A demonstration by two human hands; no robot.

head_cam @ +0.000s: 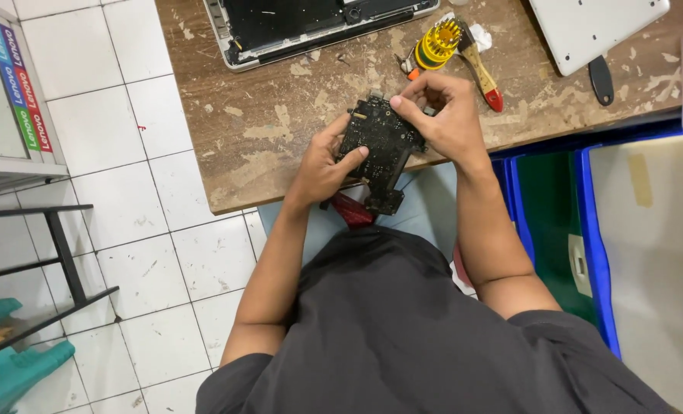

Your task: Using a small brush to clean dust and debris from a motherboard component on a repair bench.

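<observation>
- Circuit board [381, 142], black and irregular in outline, sits at the centre of the frame, held just over the near edge of the wooden table [280, 123].
- Left hand [322, 165] grips the board's left side, thumb pressed across its face.
- Right hand [441, 115] is closed on the board's upper right corner, fingertips pinched together there.
- A dark red piece [350, 208] shows just below the board, against the person's lap.
- Just above the right hand lies a yellow round screwdriver-bit holder [439, 44], and beside it a brush [481, 73] with a wooden handle and red tip.
- An opened laptop chassis [311, 27] lies at the upper centre; a pale grey laptop cover [594, 27] lies at the upper right, with a small black tool [600, 79] below it.
- Blue bins [594, 230] stand at the right of the frame.
- At the upper left, a cabinet edge carries a vertical strip of labels [19, 84], blue, red and green rectangles.
- A teal plastic stool [19, 372] is at the lower left on the white tiled floor [165, 253].
</observation>
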